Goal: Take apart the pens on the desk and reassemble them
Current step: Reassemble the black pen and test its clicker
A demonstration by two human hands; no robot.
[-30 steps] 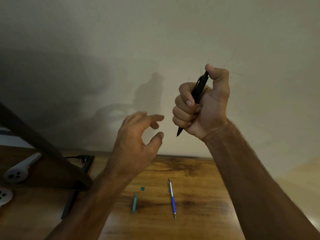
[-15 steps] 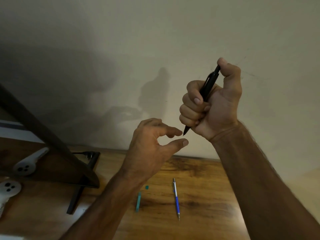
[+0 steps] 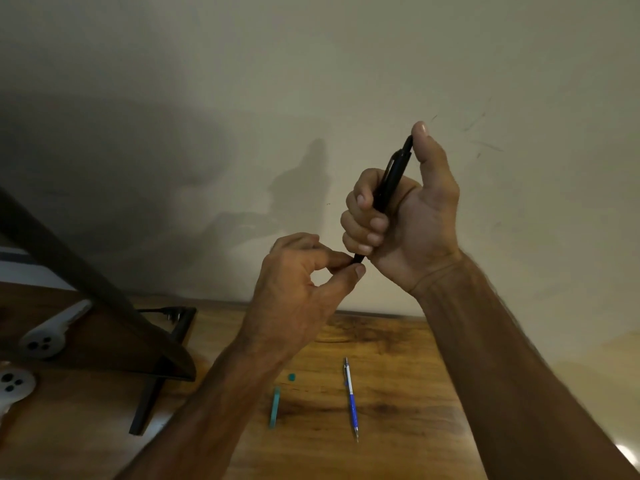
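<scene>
My right hand (image 3: pixel 408 220) is raised above the desk and wrapped around a black pen (image 3: pixel 393 178), with the thumb resting on its top button. The pen tilts, tip down and to the left. My left hand (image 3: pixel 301 278) pinches the pen's tip between thumb and forefinger. On the wooden desk (image 3: pixel 398 427) below lie a blue and silver pen (image 3: pixel 351 398), a teal pen piece (image 3: pixel 274 407) and a small teal cap (image 3: pixel 292 376).
A dark monitor (image 3: pixel 86 306) on a black stand (image 3: pixel 149 403) leans at the left, with a cable plugged in behind it. Two white controllers (image 3: pixel 45 337) lie at the far left. A pale wall rises behind the desk.
My left hand has risen from open beneath the pen to pinching its tip. My right hand with the black pen has stayed raised, shifting slightly right.
</scene>
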